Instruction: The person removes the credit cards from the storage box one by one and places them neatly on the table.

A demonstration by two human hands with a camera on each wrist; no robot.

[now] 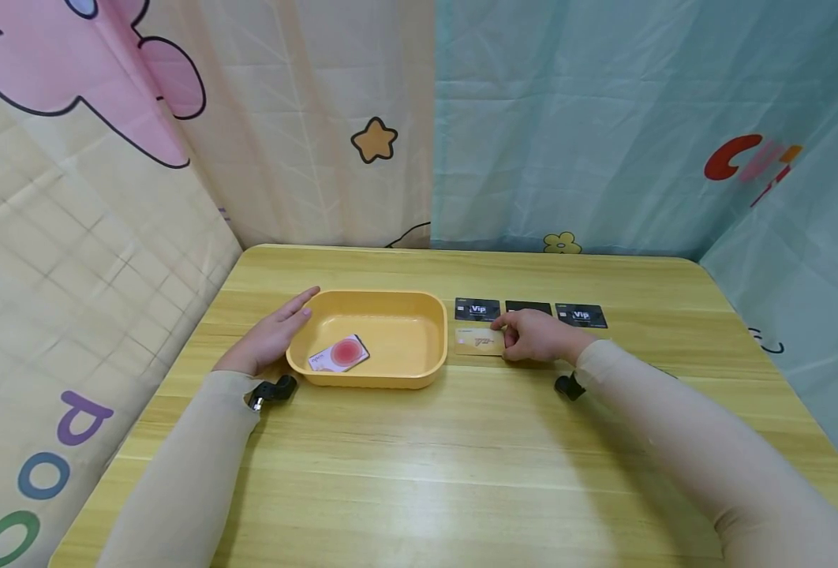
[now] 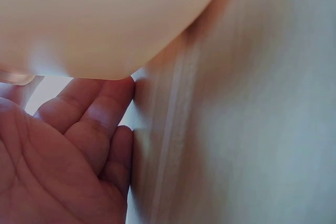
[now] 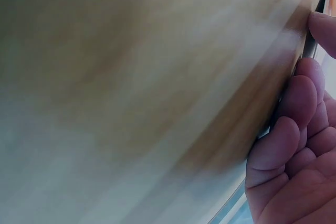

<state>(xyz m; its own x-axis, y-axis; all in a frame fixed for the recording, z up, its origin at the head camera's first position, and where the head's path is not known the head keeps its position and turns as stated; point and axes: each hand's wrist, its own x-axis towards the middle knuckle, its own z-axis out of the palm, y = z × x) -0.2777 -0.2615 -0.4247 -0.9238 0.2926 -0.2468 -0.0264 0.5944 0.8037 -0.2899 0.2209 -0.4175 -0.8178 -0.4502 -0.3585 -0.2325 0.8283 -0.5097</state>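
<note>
A yellow rectangular tray (image 1: pixel 390 380) stands on the table with a white-and-pink card bearing a red circle (image 1: pixel 346 352) lying in its left part. Along the tray's left side rests my left hand (image 1: pixel 268 338), fingers extended, thumb by the rim; the left wrist view has the fingers (image 2: pixel 107 106) beside the tray wall (image 2: pixel 105 30). My right hand (image 1: pixel 541 338) holds the right end of a gold card (image 1: pixel 477 341) between thumb and fingers, low on the table. Its fingers (image 3: pixel 296 100) are curled near the tabletop in the right wrist view.
Behind the gold card lies a row of dark cards: one marked Vip (image 1: pixel 477 309), a black one (image 1: pixel 528 306) partly covered by the right hand, and another Vip card (image 1: pixel 581 315). The wooden table (image 1: pixel 405 473) ends at a patterned curtain (image 1: pixel 305 158).
</note>
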